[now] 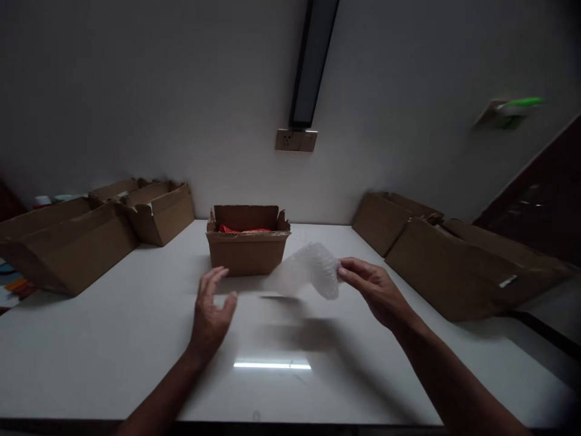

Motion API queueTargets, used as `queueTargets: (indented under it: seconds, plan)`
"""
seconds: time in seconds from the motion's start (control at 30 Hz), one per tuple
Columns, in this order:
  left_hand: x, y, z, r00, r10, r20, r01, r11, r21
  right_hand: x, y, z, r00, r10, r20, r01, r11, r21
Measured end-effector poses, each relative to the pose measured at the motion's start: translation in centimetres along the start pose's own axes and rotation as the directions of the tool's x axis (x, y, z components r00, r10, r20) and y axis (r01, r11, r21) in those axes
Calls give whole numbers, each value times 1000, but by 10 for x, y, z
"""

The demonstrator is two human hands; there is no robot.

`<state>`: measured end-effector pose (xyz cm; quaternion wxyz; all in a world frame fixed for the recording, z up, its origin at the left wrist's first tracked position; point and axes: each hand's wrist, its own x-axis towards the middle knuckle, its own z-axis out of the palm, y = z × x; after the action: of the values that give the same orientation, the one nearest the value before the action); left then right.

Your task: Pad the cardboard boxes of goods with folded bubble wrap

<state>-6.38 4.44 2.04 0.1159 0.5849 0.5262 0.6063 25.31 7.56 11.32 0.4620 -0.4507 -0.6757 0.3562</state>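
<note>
A translucent sheet of bubble wrap (pixel 313 269) hangs bent in the air above the white table. My right hand (pixel 374 287) pinches its right end between thumb and fingers. To the left of the wrap, my left hand (pixel 212 312) is raised over the table with thumb and fingers apart, holding nothing. Just beyond the two hands stands an open cardboard box (pixel 247 254), with something red (pixel 240 229) showing inside; its kind is hidden by the box wall. The wrap's left end is blurred and lies near the box's right corner.
More open cardboard boxes stand at the left (pixel 77 242) and along the right (pixel 454 266). The white table (pixel 149 339) meets a wall with a socket plate (pixel 296 140). An orange item (pixel 20 286) lies at the far left edge.
</note>
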Motion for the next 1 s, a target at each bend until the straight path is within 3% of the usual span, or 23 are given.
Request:
queueTargets:
  seconds: [0.13,0.3,0.37,0.47,0.53,0.63,0.73,0.8,0.87,0.93,1.0]
  plan:
    - [-27,23,13,956,-103,274,145,980,-137,-20,-29,12,991,73,110,-100,959,266]
    - [-29,22,12,893,-191,407,306,921,-240,-33,-36,27,945,225,236,-306,861,405]
    - [-30,21,11,820,-182,543,404,856,-324,-34,-29,33,923,277,266,-368,837,406]
    - [-39,28,9,653,-173,737,615,689,-383,-28,-3,39,904,331,270,-414,838,357]
    - [-46,35,7,599,-264,756,702,628,-337,-25,22,39,911,360,202,-407,862,301]
    - [-56,41,0,588,-435,682,735,639,-226,-27,54,29,928,370,-41,-358,916,179]
    - [-62,39,-11,575,-461,676,718,680,-148,-41,59,22,950,255,-178,-250,967,48]
    - [-67,38,-17,577,-453,679,701,702,-127,-53,46,27,980,178,-88,-178,984,10]
    - [-70,38,-20,561,-464,685,702,705,-97,-64,29,42,978,145,152,-147,989,1]
    - [-73,40,-21,525,-484,700,712,701,-49,-67,17,62,890,133,435,-143,990,-9]
    - [-75,43,-22,499,-494,712,712,702,-11,-59,19,78,796,140,589,-169,986,-5]
